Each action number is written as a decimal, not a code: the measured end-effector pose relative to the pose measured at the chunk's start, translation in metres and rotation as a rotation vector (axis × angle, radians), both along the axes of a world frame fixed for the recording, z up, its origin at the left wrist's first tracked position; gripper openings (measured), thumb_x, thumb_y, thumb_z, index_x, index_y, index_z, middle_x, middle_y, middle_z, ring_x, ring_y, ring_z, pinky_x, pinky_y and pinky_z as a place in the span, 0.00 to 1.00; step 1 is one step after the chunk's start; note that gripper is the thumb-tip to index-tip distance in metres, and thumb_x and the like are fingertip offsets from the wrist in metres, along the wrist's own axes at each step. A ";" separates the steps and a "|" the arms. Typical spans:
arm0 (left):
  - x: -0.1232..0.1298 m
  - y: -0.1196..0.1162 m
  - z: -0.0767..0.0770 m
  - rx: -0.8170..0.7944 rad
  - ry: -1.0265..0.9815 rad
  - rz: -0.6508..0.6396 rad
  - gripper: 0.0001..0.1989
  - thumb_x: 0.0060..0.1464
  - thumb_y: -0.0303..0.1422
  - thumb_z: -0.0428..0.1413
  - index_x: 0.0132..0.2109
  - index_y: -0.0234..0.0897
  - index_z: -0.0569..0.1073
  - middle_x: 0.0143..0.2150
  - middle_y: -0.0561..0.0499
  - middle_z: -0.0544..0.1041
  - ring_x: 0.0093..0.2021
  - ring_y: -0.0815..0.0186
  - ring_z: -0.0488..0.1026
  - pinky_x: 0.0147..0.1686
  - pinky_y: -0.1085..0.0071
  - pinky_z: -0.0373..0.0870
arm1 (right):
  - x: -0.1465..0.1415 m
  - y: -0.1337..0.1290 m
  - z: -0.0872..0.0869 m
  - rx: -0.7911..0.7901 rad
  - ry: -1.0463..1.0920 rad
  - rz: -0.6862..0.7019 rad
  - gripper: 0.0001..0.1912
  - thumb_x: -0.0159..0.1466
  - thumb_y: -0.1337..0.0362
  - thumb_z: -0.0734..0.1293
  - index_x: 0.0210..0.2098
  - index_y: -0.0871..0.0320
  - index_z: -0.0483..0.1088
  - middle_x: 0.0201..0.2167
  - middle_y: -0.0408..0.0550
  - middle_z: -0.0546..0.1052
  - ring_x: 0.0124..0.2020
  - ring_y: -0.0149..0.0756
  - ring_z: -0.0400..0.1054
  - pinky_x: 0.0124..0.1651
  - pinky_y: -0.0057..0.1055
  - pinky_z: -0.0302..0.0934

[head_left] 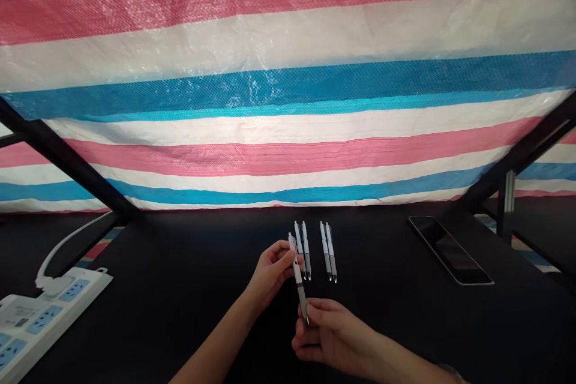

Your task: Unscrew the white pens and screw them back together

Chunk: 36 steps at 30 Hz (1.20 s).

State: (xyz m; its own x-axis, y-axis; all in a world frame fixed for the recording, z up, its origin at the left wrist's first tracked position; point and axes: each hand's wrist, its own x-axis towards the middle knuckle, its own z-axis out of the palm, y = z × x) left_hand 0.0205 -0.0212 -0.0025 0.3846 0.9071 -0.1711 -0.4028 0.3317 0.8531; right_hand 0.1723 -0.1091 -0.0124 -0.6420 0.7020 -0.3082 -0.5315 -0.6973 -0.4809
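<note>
Together, left hand (272, 270) and right hand (330, 325) pinch a pen (297, 276) at 11 and 5 o'clock; four pens (326, 252) lie toward 1.

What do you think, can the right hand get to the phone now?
Probably yes: nothing seems to block the way from the right hand to the phone, though that hand holds a pen near its tip.
</note>
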 end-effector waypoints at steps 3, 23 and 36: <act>0.000 0.000 0.000 0.005 -0.002 0.002 0.10 0.49 0.34 0.62 0.35 0.33 0.71 0.28 0.48 0.77 0.27 0.70 0.73 0.30 0.76 0.71 | 0.000 -0.001 0.001 0.017 -0.007 0.024 0.14 0.61 0.61 0.66 0.42 0.64 0.67 0.36 0.53 0.75 0.39 0.42 0.72 0.45 0.38 0.60; 0.003 -0.001 0.002 -0.028 -0.005 0.207 0.10 0.46 0.33 0.64 0.32 0.33 0.71 0.26 0.50 0.77 0.24 0.72 0.72 0.25 0.79 0.69 | 0.001 0.000 -0.003 0.098 -0.233 0.117 0.16 0.51 0.63 0.71 0.28 0.57 0.57 0.12 0.37 0.68 0.10 0.24 0.59 0.12 0.17 0.41; -0.009 0.011 0.009 -0.052 -0.038 0.362 0.12 0.42 0.34 0.66 0.32 0.33 0.72 0.28 0.50 0.77 0.26 0.73 0.72 0.27 0.81 0.70 | 0.002 0.002 0.004 0.100 -0.254 0.168 0.17 0.49 0.62 0.71 0.27 0.57 0.56 0.11 0.37 0.68 0.09 0.24 0.59 0.12 0.17 0.42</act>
State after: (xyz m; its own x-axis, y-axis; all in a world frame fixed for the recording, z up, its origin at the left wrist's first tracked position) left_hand 0.0118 -0.0100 0.0064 0.0472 0.9761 -0.2122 -0.5327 0.2043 0.8213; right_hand 0.1748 -0.1076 -0.0086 -0.6631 0.6277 -0.4078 -0.2674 -0.7075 -0.6542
